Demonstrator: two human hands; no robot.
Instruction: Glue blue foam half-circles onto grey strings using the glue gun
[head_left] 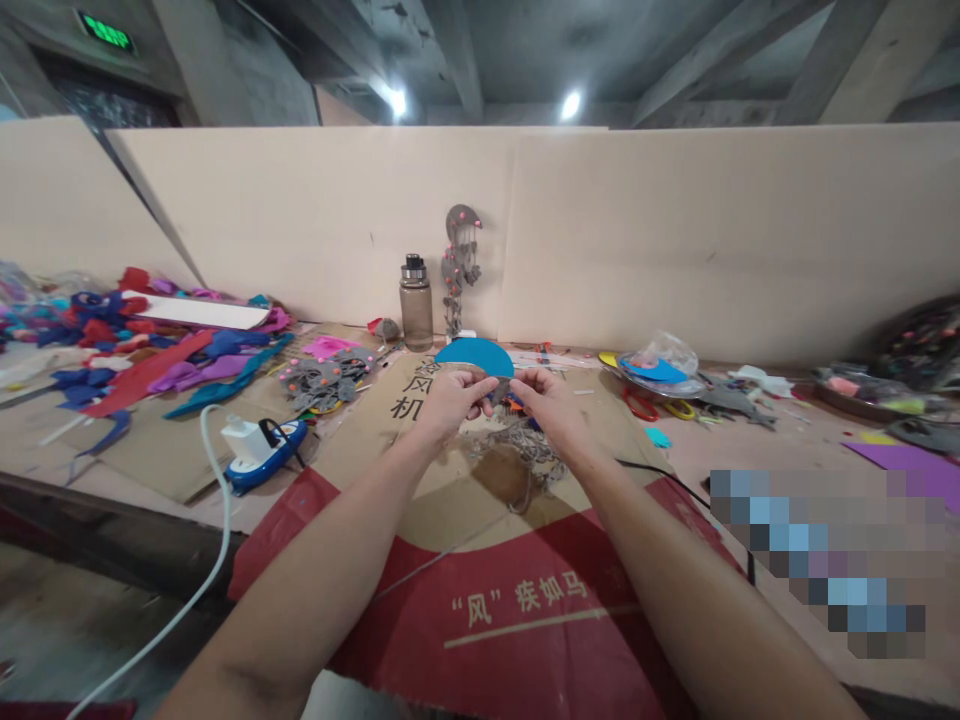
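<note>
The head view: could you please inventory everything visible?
Bottle: one, brownish, back centre
Hanging ornament: one, grey, beside bottle
Disc: one, blue, centre
Cloth scraps: many, multicoloured, left
Dotted pieces: many, grey, left
Power strip: one, blue-white, left
White cable: one, white, left
String: one tangle, grey, centre
Cardboard: one, tan-red, centre
Sheet: one, purple, right
Other scraps: uncounted, mixed, right
Sign: one, green, upper left
Lights: two, white, overhead
Panels: several, beige, behind
Small piece: one, grey, held centre
Left hand: one, bare, centre
Right hand: one, bare, centre
</note>
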